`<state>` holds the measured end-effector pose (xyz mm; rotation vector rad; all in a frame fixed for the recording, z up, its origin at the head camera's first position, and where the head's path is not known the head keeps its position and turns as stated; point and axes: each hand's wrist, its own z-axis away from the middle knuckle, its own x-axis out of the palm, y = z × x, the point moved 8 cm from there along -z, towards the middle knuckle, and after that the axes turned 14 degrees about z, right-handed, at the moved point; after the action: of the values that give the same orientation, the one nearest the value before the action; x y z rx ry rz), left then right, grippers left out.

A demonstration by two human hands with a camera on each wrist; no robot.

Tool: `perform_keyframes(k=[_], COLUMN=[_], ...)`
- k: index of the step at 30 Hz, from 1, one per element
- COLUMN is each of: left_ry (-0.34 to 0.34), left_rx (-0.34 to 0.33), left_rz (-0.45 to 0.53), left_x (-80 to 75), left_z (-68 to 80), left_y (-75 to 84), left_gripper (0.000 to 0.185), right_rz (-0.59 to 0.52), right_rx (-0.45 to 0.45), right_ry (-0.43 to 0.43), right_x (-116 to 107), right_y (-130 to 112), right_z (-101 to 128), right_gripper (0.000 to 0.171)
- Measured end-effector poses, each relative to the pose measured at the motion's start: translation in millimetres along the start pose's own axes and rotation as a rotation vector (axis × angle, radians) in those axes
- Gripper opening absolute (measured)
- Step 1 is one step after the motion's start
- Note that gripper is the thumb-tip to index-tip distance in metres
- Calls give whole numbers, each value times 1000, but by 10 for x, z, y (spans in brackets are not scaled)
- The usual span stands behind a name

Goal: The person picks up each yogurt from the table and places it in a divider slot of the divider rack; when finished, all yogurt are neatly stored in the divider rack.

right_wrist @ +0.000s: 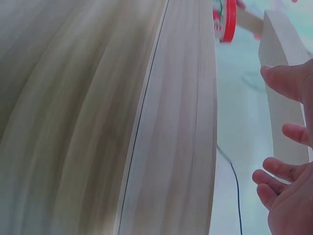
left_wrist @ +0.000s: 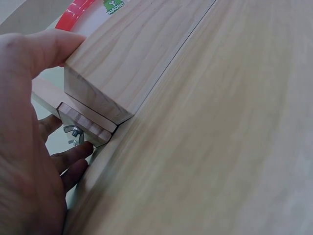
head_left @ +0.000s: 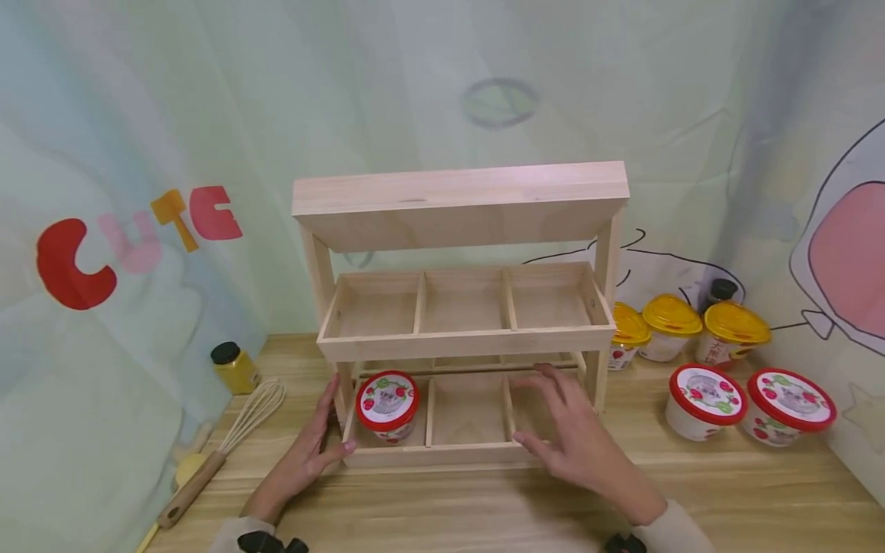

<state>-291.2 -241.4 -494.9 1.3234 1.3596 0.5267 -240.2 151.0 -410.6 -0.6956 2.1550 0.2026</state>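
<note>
A two-tier wooden rack (head_left: 459,344) with compartments stands on the table under a sloped top board. My left hand (head_left: 307,449) holds its lower left corner, thumb at the front edge and fingers around the outer side. Up close in the left wrist view, those fingers lie by a wing nut (left_wrist: 75,131). A tub with a red lid (head_left: 388,401) sits upright in the lower left compartment. Over the lower right compartment is my right hand (head_left: 577,438), fingers spread and holding nothing. In the right wrist view its fingers show apart, beyond the wooden front board (right_wrist: 171,117).
To the right stand two red-lidded tubs (head_left: 707,403), with several yellow-lidded tubs (head_left: 671,326) and a black-capped bottle (head_left: 722,290) behind. A whisk (head_left: 224,453) and a yellow jar with a black lid (head_left: 235,369) are on the left. Printed cloth hangs behind.
</note>
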Motion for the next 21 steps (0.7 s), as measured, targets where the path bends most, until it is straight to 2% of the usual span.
perform_keyframes(k=[7,12,17,21], left_ry=[-2,-3,-12,-7], left_rx=[2,-4,24,26], left_rz=[-13,3,16,12], left_x=[-2,0,15,10], left_z=[19,5,-6,-3], left_y=[13,8,24,27], left_gripper=[110,110,110,110], right_rz=[42,80,89,116], right_rx=[119,124,129,217], right_ry=[-55,32,129,108], right_x=[-223,-420,-588,-639], right_y=[408,596,782,993], right_z=[219,282,327,400], right_gripper=[78,76,76,79])
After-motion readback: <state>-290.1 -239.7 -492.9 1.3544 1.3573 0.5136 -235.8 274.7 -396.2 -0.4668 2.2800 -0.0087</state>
